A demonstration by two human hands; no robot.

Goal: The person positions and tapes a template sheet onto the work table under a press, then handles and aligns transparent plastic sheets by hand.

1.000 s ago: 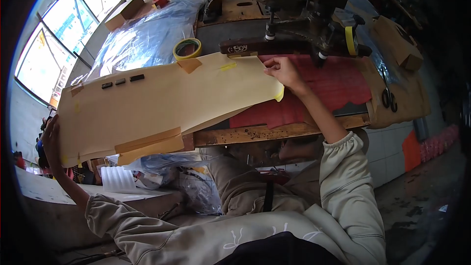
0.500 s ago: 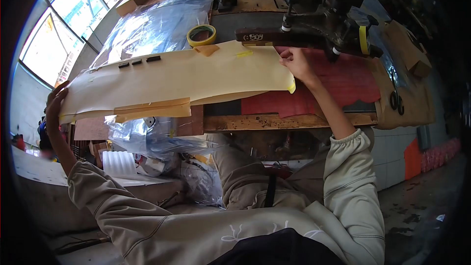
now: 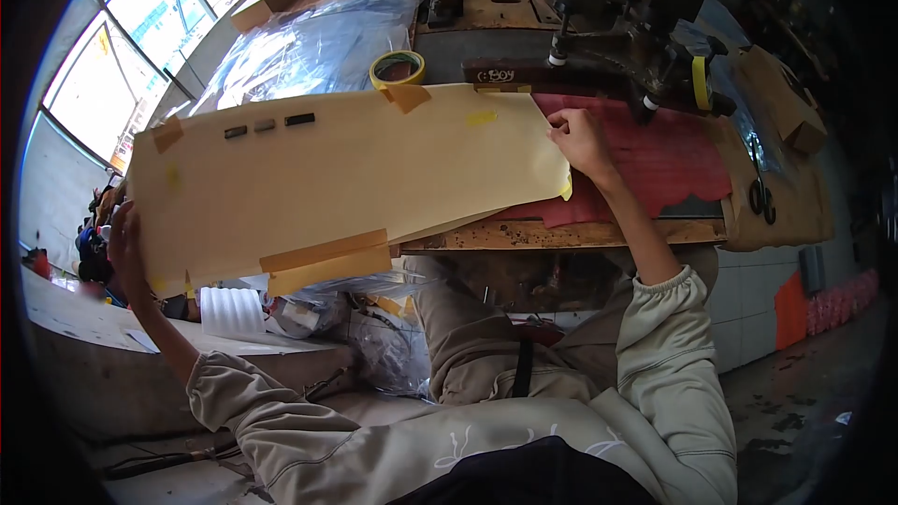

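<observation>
A long cream card sheet (image 3: 374,164), patched with tan and yellow tape, slants across the table's front, its left end tilted down over the front edge. My left hand (image 3: 128,236) grips its left edge, the fingers partly hidden behind it. At the right end, my right hand (image 3: 582,142) pinches the edge, fingers closed together. Three small dark bars (image 3: 264,125) sit near the sheet's upper left. A flap of tan tape (image 3: 329,262) hangs along the lower edge. Red leather-like material (image 3: 645,154) lies under and beside my right hand.
A yellow tape roll (image 3: 397,68) stands behind the sheet. A dark machine arm (image 3: 617,51) overhangs the back right. Scissors (image 3: 761,194) lie on brown paper (image 3: 795,210) at right. Clear plastic (image 3: 299,56) covers the back left. The wooden table edge (image 3: 561,233) runs along the front.
The sheet's left end has come down and toward me, its face turning more to view. My left hand has moved down with it. My right hand keeps its pinch, shifted only slightly.
</observation>
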